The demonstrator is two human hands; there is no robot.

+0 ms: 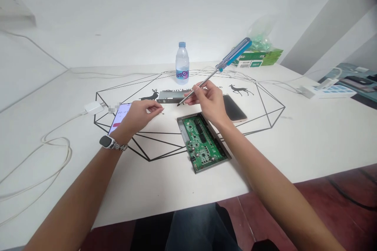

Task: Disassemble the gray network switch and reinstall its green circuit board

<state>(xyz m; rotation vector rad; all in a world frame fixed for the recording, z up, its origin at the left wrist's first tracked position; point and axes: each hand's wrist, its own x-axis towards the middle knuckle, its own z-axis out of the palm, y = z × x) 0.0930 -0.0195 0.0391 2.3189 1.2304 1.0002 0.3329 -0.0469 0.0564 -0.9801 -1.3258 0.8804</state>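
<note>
My right hand (209,100) is closed around the metal shaft of a blue-handled screwdriver (232,55), whose tip points down-left toward the table. My left hand (143,113) rests on the table with its fingertips pinched together; something tiny may be in them, too small to name. A small dark speck lies just right of those fingers. A green circuit board in an open metal case (203,141) lies in front of me, below my right hand. A grey metal cover (172,96) sits behind the hands. A watch is on my left wrist.
A water bottle (182,62) stands at the back centre. One phone (120,114) with a lit screen lies left, another phone (234,108) lies right. White charger and cables (93,107) trail left. A green box (259,57) and a power strip (326,91) sit right.
</note>
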